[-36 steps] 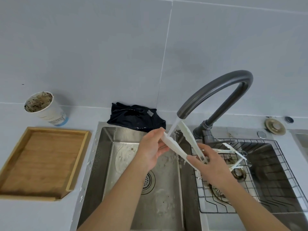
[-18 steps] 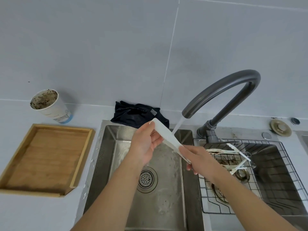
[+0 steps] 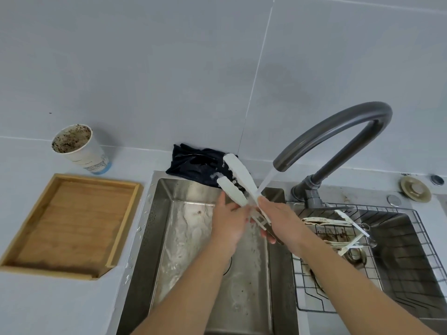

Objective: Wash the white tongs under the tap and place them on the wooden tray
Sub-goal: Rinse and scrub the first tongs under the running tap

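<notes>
The white tongs [image 3: 238, 182] stand over the left sink basin [image 3: 183, 238], both arms pointing up and to the left. Water from the dark grey tap [image 3: 338, 131] runs onto them near my hands. My right hand [image 3: 280, 221] grips the tongs at their lower, hinged end. My left hand [image 3: 229, 221] sits against the lower part of the tongs, fingers curled toward them. The wooden tray [image 3: 70, 223] lies on the counter left of the sink, with nothing on it.
A dirty paper cup [image 3: 79, 148] stands behind the tray. A dark cloth [image 3: 196, 165] lies at the sink's back edge. The right basin holds a wire rack [image 3: 362, 262] with several dirty white utensils [image 3: 338, 228]. A brass drain plug [image 3: 415, 189] rests at far right.
The tongs have swung up so their tips point toward the cloth. My hands have come closer together at the lower end, under the water.
</notes>
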Tool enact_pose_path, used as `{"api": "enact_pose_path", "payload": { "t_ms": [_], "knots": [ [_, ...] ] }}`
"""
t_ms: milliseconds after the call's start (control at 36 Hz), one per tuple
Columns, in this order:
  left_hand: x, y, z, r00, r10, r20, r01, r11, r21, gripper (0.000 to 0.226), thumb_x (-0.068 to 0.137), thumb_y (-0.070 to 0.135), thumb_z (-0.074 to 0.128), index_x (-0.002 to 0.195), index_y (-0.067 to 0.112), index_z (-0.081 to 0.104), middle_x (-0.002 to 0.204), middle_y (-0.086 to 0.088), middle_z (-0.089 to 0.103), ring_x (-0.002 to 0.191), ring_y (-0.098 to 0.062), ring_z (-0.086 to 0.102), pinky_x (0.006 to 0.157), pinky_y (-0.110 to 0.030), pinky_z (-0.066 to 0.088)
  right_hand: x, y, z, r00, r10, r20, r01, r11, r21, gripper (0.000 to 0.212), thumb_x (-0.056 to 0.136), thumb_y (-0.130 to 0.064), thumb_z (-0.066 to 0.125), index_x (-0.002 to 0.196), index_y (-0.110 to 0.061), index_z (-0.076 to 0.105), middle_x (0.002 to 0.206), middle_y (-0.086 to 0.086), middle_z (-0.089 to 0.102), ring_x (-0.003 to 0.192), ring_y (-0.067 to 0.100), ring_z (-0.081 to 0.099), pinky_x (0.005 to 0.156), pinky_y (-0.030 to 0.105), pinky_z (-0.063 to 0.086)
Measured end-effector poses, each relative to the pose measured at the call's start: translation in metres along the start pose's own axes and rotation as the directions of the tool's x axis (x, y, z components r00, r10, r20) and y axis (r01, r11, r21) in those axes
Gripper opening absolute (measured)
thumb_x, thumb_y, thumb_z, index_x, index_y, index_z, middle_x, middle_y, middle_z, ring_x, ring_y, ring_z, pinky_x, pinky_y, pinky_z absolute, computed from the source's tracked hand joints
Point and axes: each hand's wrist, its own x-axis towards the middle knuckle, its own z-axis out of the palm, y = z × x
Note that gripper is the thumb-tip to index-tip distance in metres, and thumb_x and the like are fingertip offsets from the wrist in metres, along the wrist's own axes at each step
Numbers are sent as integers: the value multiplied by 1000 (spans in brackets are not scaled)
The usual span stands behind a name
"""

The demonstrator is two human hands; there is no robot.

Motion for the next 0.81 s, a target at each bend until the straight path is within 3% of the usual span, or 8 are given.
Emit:
{"api": "enact_pose_path", "payload": {
  "t_ms": [139,222,306,389,528,583,667,806],
  "knots": [
    [6,-4,13,987,77,-141,-55,986,155,32,86,3,56,108,27,60,90,-5,76,79,-23,74,76,-46,62,-9,4,5,997,-43,-57,42,999,-4,47,106,-47,32,77,-25,62,54,0,50,43,11,41,44,25,33],
    [13,-1,18,976,104,-189,-58,971,233,15,92,9,54,101,17,63,88,-1,71,78,-17,69,71,-34,59,-16,8,6,997,-36,-71,34,999,-20,50,105,-47,32,81,-12,58,61,5,43,46,13,36,46,28,31],
    [17,-1,24,970,126,-206,-50,940,338,9,93,14,53,97,11,61,89,-4,68,79,-18,65,67,-34,54,-21,12,4,994,-38,-99,34,999,-39,54,106,-45,31,84,-2,56,52,-5,41,43,8,35,50,28,31],
    [23,2,20,961,110,-255,-8,930,368,13,97,10,46,93,9,58,92,-10,67,80,-24,64,69,-38,58,-28,16,3,993,-51,-108,42,995,-87,49,106,-42,31,71,-16,54,41,-12,44,41,5,37,49,24,33],
    [32,10,8,963,198,-186,-73,848,525,27,103,14,40,99,9,66,89,-8,68,67,-12,60,43,-15,41,-38,26,-1,993,54,-102,-49,997,52,46,106,-42,35,91,-12,67,43,-13,53,38,0,44,41,18,35],
    [29,9,10,976,185,-112,-119,893,434,27,103,16,42,102,19,69,95,-7,71,76,-17,68,55,-18,56,-37,29,-5,986,114,-118,-95,984,151,49,105,-45,37,103,-7,69,55,-7,61,41,6,45,43,22,32],
    [24,9,12,999,43,-17,-40,987,154,37,102,16,43,95,39,70,105,-16,72,91,-25,71,83,-50,61,-33,33,-9,975,189,-112,-148,941,306,50,104,-47,39,106,-9,72,72,7,68,46,14,45,46,26,29],
    [16,11,10,974,-116,196,171,942,-288,31,106,13,45,133,18,59,107,-17,65,87,-25,69,74,-42,60,-32,37,-12,970,245,5,-206,807,554,52,105,-45,37,111,-7,71,67,8,65,45,18,40,34,22,26]
  ]
}}
